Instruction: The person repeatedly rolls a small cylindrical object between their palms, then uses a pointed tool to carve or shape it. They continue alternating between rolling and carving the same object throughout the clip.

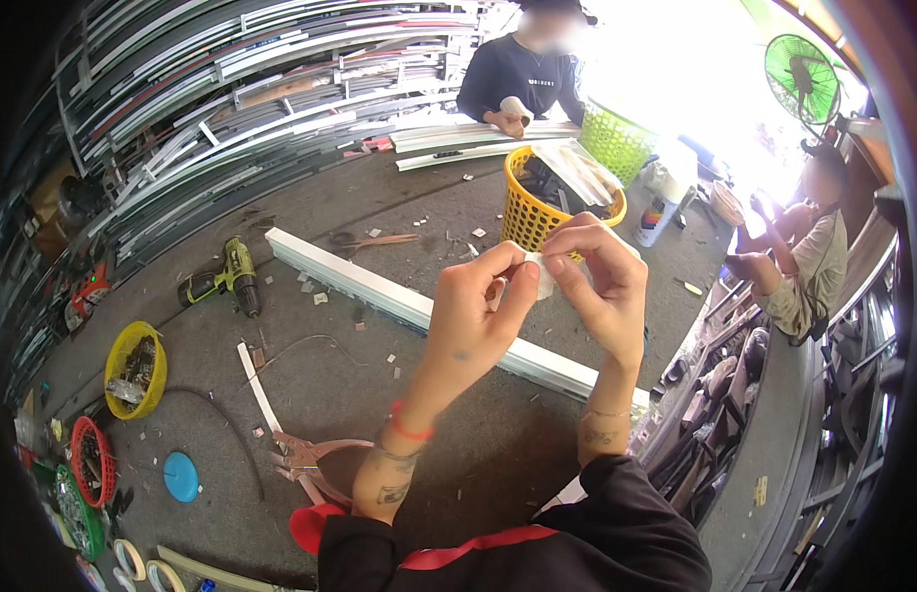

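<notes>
My left hand [478, 314] and my right hand [607, 288] are raised close together over the work surface. Between their thumbs and forefingers they pinch a small, thin white piece [544, 280]; its exact kind is hard to make out. Below my wrists a long white profile bar [370, 286] lies diagonally across the surface. Beyond my fingertips stands a yellow perforated basket [523, 219] with white strips and dark pieces in it. Near my left forearm are pliers-like tools with reddish handles [305, 454], partly covered by the arm.
A green cordless drill [231, 278] lies to the left, with yellow [110, 380] and red [78, 444] baskets of small parts and a blue disc [181, 478] nearer. One person [523, 74] works across from me; another [799, 237] sits at right. Profile racks [231, 94] line the back.
</notes>
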Tool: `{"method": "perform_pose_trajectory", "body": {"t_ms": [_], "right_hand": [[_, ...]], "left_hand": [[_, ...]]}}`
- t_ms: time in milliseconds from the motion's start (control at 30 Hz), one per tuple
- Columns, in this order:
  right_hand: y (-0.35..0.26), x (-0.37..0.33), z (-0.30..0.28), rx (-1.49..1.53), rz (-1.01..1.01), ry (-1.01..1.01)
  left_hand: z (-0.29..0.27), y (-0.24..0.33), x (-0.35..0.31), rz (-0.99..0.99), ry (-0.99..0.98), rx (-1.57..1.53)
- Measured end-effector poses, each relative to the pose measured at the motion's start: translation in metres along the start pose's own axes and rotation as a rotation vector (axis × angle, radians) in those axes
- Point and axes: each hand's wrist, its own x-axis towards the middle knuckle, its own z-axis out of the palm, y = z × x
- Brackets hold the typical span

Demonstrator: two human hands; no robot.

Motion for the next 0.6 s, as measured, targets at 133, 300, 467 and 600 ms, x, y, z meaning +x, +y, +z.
{"method": "perform_pose_trajectory", "body": {"t_ms": [133, 300, 467, 600], "right_hand": [[-0.002, 0.002, 0.001, -0.061, -0.090, 0.017], [-0.003, 0.003, 0.003, -0.153, -0.189, 0.049], [-0.004, 0.002, 0.005, -0.312, -0.232, 0.064], [0.001, 0.004, 0.008, -0.334, -0.282, 0.089]], "left_hand": [[-0.001, 0.006, 0.001, -0.018, -0.035, -0.176], [-0.003, 0.011, 0.000, -0.096, 0.000, -0.270], [0.002, 0.015, 0.000, -0.164, 0.047, -0.299], [0.002, 0.011, 0.001, -0.139, -0.011, -0.284]]}}
